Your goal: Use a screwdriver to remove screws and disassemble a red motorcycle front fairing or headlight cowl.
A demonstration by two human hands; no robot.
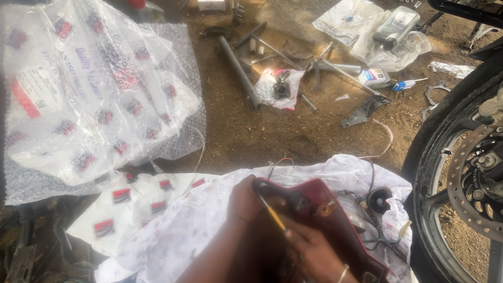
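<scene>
My right hand (314,251) grips a screwdriver (272,214), its long axis slanting far-left, tip at a maroon panel (328,211); my left hand (247,201) clasps the panel's edge.

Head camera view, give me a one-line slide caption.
Both hands work a yellow-handled screwdriver into a maroon motorcycle panel beside the front wheel.

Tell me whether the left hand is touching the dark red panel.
Touching: the head view shows the left hand gripping the dark red panel's upper edge.
</scene>
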